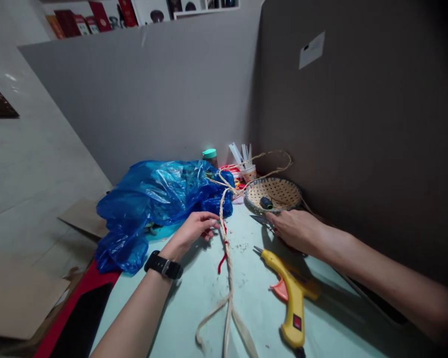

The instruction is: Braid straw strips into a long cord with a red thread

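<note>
Dim, cool light left the right-hand partition in gloom as glare streaked the blue plastic bag and soft shadows spread beneath the left hand and right hand; wide-angle distortion stretched the edges, with the upper right corner black.

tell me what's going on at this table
A person has both bare hands over the pale green table. The left hand is right beside a braided cord with a red strip against it; whether the fingers touch it is hard to tell. The right hand is on the scissors, covering the handles, so the grip is hidden. A yellow glue gun lies nearby, a woven basket holds a dark spool, and a blue plastic bag sits to the left.
</note>
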Demonstrator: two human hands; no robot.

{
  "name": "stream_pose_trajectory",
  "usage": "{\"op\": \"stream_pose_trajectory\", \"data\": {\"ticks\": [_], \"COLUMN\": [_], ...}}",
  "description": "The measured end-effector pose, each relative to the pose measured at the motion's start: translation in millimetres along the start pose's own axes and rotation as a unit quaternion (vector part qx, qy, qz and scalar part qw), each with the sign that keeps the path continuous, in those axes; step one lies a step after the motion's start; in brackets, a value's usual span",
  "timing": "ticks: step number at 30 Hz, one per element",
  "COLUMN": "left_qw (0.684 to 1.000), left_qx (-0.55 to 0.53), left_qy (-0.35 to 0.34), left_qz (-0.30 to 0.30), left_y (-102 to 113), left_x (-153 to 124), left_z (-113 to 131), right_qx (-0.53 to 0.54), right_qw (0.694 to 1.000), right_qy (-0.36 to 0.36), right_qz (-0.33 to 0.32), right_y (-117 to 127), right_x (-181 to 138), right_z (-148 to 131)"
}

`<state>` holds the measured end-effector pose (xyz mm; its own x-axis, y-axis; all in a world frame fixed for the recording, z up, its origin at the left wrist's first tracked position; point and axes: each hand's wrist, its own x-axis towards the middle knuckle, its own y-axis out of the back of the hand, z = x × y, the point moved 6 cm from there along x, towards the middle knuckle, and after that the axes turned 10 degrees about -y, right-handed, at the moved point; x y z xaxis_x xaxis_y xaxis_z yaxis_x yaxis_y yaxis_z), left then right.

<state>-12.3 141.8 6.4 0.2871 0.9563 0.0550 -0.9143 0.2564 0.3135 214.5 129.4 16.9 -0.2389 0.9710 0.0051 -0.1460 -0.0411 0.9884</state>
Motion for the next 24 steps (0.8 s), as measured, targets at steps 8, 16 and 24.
{"op": "stream_pose_trajectory", "data": {"ticks": [8,16,24], "left_qw": [0.994,0.985,0.977], "left_qx": [-0.099,-0.164,-0.206], "left_qy": [0.044,0.049,0.037], "left_qz": [-0.033,0.015,0.044], "left_y": [-31.9,-42.1,-45.1], "left_x": [-16.8,-21.1,-22.7], "left_z": [-18.1,-14.1,-14.8], "right_qx": [-0.009,0.208,0.564], "right_qw": [1.0,0.974,0.817], "right_qy": [-0.006,0.086,0.065], "right_qz": [-0.02,-0.026,-0.101], "right_y": [-8.0,20.4,-13.0], "right_x": [-3.9,-29.0,-24.9], "right_z": [-8.0,-57.2,-84.6]}}
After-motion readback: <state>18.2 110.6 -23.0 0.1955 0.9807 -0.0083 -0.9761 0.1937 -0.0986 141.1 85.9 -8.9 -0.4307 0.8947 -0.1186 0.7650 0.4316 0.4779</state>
